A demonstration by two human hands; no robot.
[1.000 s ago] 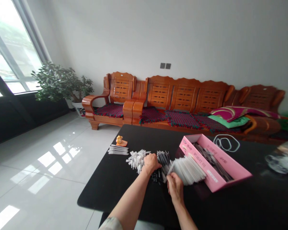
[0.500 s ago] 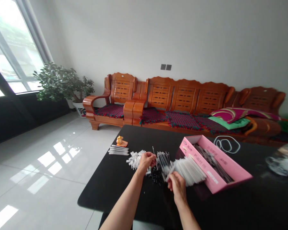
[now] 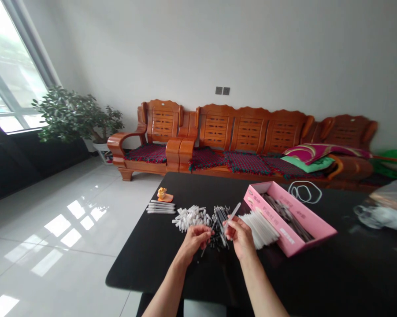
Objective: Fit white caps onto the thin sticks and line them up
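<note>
Two bare hands are holding up a thin dark rod and a pale tube above a glossy black table.
At left, slim light-grey sticks are lying in a row; next, short white plastic pieces are forming a heap. The left hand is pinching the thin dark rod, now lower than a moment ago. Beyond it, a bundle of slim dark rods is lying between the hands. The right hand, apart from the left, is gripping the translucent whitish tube, now lifted higher and slanting upward beside more whitish tubes and an open pink cardboard box. Both parts are apparently staying separate, so joining seems undone.
</note>
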